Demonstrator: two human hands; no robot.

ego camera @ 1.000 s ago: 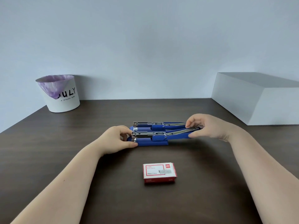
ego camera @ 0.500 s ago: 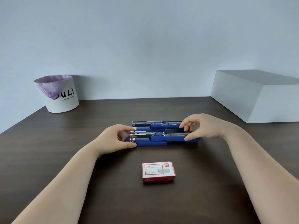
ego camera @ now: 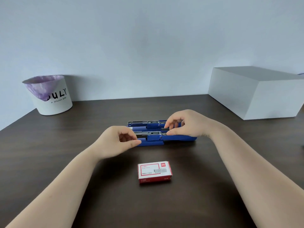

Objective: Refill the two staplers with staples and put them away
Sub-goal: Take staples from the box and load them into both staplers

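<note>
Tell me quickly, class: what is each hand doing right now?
Left hand: fingers curled at the near stapler, holding its front end.
Right hand: pinching that stapler's metal top strip between thumb and fingers.

Open dark tabletop (ego camera: 65, 162) front L & R, wide lanes both sides of staple box (ego camera: 155, 172). Centre blocked by two blue staplers (ego camera: 164, 139) side by side w/ both hands over them. Back corners taken: bin (ego camera: 49, 96) far L, white box (ego camera: 256, 92) far R.
</note>
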